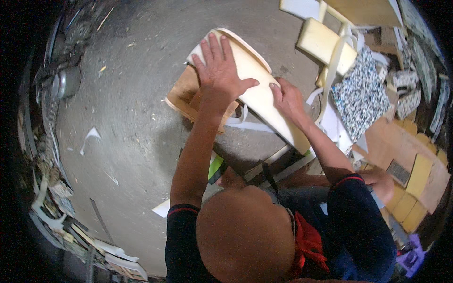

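A long cream foam sheet (259, 96) lies slanting over a wooden frame (181, 92), whose brown panel shows at the left. My left hand (218, 68) rests flat on the sheet's far end, with its fingers spread. At the sheet's right edge is my right hand (287, 99), thumb on top and the other fingers curled around the edge, partly hidden. A raised, curved pale rim (245, 47) runs along the far right side of the sheet. Beneath the near part, a loose white strip (252, 126) trails out.
To the right are cream foam blocks (323, 45), a speckled foam piece (362, 92) and a brown board (387, 137). A round metal pot-like thing (69, 81) stands at the left rim. Scraps (90, 136) lie on the grey floor (122, 104).
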The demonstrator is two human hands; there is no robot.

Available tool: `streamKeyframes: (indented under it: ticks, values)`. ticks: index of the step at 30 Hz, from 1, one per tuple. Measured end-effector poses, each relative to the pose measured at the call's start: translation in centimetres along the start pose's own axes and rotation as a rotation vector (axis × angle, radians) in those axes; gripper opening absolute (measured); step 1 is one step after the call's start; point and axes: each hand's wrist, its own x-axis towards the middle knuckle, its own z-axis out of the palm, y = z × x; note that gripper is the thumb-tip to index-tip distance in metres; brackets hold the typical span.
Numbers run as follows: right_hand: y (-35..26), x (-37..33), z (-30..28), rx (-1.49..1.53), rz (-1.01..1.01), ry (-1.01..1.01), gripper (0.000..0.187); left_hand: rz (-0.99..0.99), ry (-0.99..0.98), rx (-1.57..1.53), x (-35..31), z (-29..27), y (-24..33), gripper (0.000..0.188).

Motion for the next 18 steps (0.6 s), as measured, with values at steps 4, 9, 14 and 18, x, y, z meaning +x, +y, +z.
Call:
streamKeyframes:
  ticks: [4, 9, 14, 18]
  values:
    - [0.2, -0.1, 0.4, -0.031, -0.01, 0.053, 0.038, 0.001, 0.023, 0.014, -0.1, 0.3, 0.3, 0.134]
    - [0.0, -0.2, 0.2, -0.087, -0.001, 0.059, 0.039, -0.069, -0.071, 0.053, 0.1, -0.1, 0.8, 0.136]
    - [-1.0, -1.3, -0.6, -0.111, -0.314, 0.262, 0.048, -0.12, -0.099, 0.055, 0.2, -0.4, 0.9, 0.14]
    - [-1.7, -3.1, 0.6, -0.201, -0.618, 0.223, 0.06, -0.085, -0.033, -0.009, -0.1, -0.2, 0.6, 0.134]
